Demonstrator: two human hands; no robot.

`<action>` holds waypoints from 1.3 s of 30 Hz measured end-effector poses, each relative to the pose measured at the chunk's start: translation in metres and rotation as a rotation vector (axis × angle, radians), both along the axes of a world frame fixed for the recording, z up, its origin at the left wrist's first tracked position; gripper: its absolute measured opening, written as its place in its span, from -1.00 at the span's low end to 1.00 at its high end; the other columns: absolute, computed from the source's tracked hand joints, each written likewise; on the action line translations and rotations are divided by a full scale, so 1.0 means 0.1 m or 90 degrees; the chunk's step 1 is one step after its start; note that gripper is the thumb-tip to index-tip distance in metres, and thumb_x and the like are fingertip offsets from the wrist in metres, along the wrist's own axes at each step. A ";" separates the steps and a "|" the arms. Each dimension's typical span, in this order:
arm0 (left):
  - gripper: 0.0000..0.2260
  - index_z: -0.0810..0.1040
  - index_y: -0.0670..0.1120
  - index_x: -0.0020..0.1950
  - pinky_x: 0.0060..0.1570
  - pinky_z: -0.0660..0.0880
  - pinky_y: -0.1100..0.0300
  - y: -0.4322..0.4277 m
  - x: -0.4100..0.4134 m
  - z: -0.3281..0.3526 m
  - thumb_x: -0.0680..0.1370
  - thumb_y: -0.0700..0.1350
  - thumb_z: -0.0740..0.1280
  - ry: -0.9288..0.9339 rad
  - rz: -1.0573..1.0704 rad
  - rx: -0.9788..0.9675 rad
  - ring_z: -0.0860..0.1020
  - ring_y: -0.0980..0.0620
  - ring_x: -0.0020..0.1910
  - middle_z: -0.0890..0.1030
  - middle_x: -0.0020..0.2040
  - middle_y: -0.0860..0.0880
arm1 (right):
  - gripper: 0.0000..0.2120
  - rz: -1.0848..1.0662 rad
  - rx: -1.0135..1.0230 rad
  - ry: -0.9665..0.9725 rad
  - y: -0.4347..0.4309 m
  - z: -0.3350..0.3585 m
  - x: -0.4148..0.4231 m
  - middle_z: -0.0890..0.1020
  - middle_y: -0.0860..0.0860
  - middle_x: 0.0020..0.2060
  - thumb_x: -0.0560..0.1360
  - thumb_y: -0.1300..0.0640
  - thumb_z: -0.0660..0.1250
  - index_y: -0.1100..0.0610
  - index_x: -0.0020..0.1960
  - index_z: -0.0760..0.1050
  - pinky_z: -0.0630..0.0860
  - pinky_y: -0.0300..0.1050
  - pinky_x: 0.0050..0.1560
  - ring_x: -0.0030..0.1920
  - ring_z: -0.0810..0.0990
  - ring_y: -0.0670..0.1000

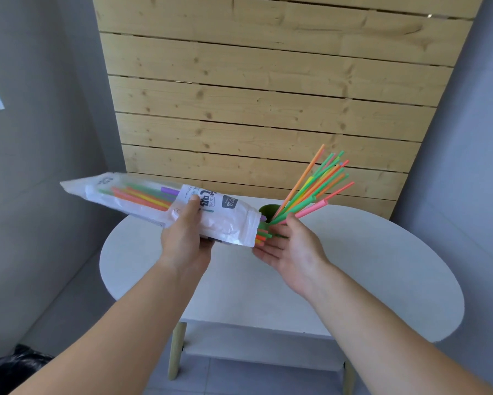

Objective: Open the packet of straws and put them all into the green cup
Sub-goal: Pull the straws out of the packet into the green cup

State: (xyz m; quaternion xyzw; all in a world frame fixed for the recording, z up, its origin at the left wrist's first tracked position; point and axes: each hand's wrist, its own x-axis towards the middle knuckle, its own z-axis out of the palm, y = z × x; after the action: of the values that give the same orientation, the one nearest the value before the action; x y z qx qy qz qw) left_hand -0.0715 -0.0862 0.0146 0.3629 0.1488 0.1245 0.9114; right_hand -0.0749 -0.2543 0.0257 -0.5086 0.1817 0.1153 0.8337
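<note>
A white round table [353,269] is being seen beneath both hands, backed by a wooden slat panel [268,95]. The packet of straws [165,203] is being held tilted above the table by the left hand [187,238]: the thumb is being pressed on its printed upper face and the fingers are being wrapped under it, so the closed end is lying well beyond the fingers to the left and the open mouth just beyond them to the right. The right hand [289,246] is being held with palm up and fingers spread at that mouth; straw ends [264,238] are being presented just above its fingertips, nothing being gripped. The green cup [268,210] is being partly hidden just behind the right thumb. A fan of loose straws [316,186] is being shown rising from the cup, past the thumb tip.
</note>
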 end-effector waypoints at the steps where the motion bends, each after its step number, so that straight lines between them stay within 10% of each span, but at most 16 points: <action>1: -0.69 0.57 -0.19 0.33 0.17 0.66 -0.09 -0.02 -0.02 0.04 0.61 -0.12 0.45 -0.010 0.000 0.020 0.73 -0.12 0.12 0.73 0.17 -0.16 | -0.56 -0.004 0.059 -0.001 0.04 0.01 -0.01 0.68 0.23 0.03 0.66 -0.12 0.16 0.26 0.12 0.54 0.65 0.08 0.00 0.02 0.69 0.19; 7: -0.93 0.64 -0.10 0.07 0.11 0.67 -0.04 -0.13 -0.08 0.21 0.59 -0.19 0.46 -0.065 0.027 0.104 0.73 -0.08 0.00 0.73 0.00 -0.10 | -0.69 -0.054 0.156 -0.029 0.22 0.00 -0.02 0.71 0.15 0.10 0.67 0.02 0.18 0.17 0.27 0.53 0.69 0.05 -0.06 0.04 0.72 0.13; 15: -0.84 0.60 -0.13 0.17 0.14 0.67 -0.05 -0.07 -0.07 0.16 0.61 -0.17 0.45 0.002 0.014 0.009 0.74 -0.09 0.07 0.74 0.12 -0.13 | -0.80 -0.039 -0.205 -0.167 0.11 -0.10 0.02 0.66 0.05 -0.07 0.60 0.08 0.30 0.14 0.09 0.63 0.52 -0.13 -0.25 -0.21 0.58 -0.01; 39: -0.70 0.55 -0.16 0.34 0.01 0.70 -0.04 0.00 0.04 -0.03 0.61 -0.17 0.44 0.044 -0.028 -0.077 0.74 -0.10 0.10 0.74 0.18 -0.14 | -0.81 0.073 -0.251 -0.224 -0.14 0.13 0.03 0.62 0.14 -0.20 0.55 0.18 0.41 0.27 0.10 0.57 0.54 -0.22 -0.37 -0.35 0.54 -0.01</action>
State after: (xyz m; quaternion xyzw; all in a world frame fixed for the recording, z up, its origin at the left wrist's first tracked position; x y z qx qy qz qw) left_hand -0.0674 -0.0862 0.0121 0.3146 0.1793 0.0831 0.9284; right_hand -0.0722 -0.2685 0.0389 -0.6831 0.0237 0.0346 0.7291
